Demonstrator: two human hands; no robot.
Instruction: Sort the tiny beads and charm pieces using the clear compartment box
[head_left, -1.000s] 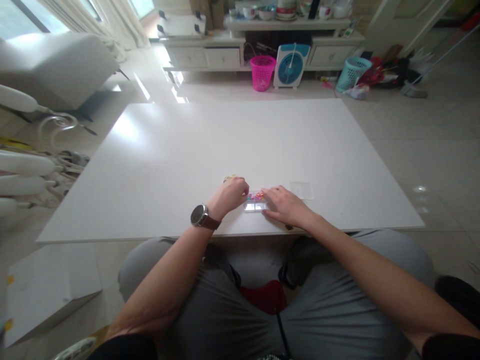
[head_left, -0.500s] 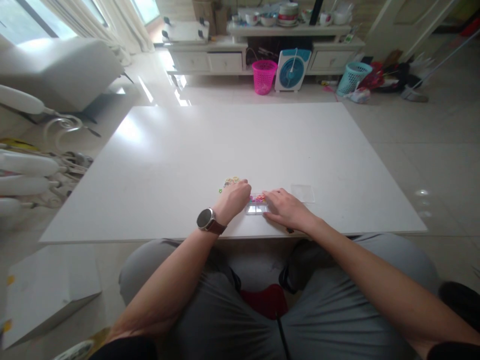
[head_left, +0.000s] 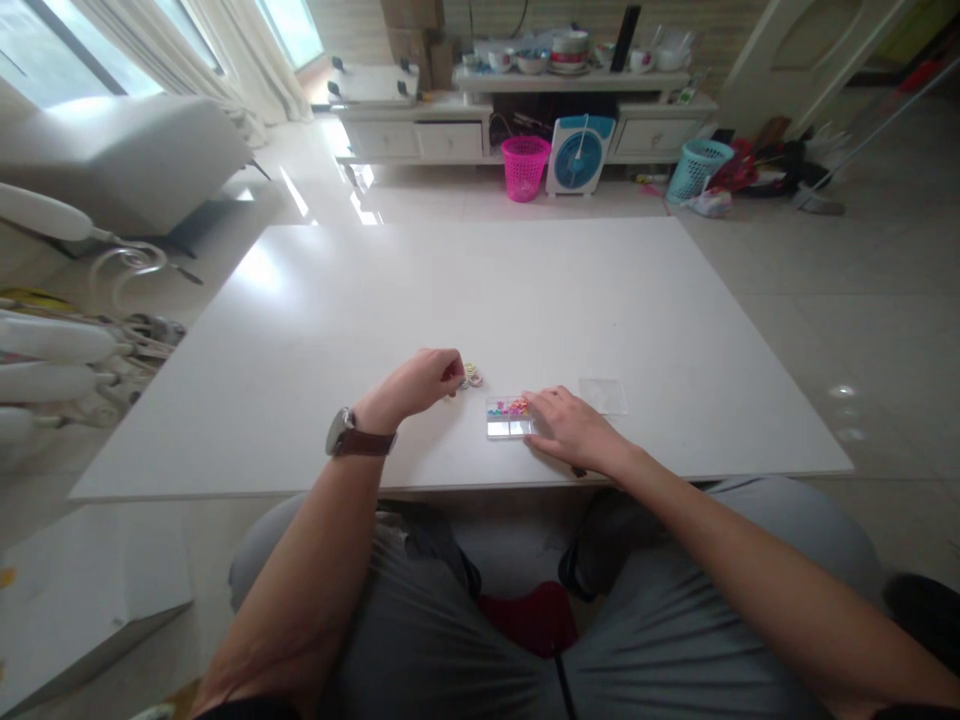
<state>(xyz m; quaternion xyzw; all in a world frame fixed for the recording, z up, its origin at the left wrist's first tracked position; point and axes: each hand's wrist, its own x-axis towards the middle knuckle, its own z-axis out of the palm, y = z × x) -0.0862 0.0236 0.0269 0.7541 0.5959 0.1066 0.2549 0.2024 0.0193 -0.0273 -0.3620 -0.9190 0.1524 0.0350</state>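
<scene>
Grey trousers (head_left: 795, 540) fill the near side, knees under the near edge of the white bench (head_left: 450, 290). A small dark object (head_left: 578, 471) lies near that edge, by the right wrist. Just left of it is the clear box (head_left: 499, 429), its far compartments holding colourful beads (head_left: 511, 407). The right hand (head_left: 564, 424) lies at the box's right end, grip half open, thumb by the near corner and fingertips by the far one.

Farther left, the left hand (head_left: 424, 380), with a watch (head_left: 341, 432) on its wrist, has its fingers curled together beside a few pale rings (head_left: 474, 377); I cannot tell whether its grip has hold of anything. A clear panel (head_left: 602, 396) lies flat beyond the right hand, to its right.

Past the bench, a pink basket (head_left: 524, 168), a fan (head_left: 579, 157) and a blue basket (head_left: 699, 170) stand before a cabinet (head_left: 450, 140).
</scene>
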